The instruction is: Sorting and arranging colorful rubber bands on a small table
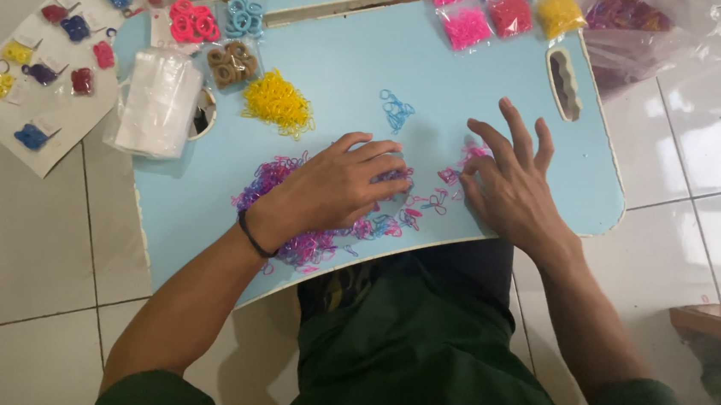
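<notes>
Under left hand [335, 194], purple bands [306, 243] partly hidden, right hand [512, 189] beside

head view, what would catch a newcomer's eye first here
Both hands, the left hand and right hand, lie flat on a pale blue lap table, spread over a scatter of purple and pink rubber bands. A bright yellow pile of bands sits farther back, left of centre.

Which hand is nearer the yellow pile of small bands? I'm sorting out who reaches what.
Left. The left hand lies flat on the purple bands, just below and right of the yellow pile. The right hand rests farther off, toward the table's right side.
</notes>
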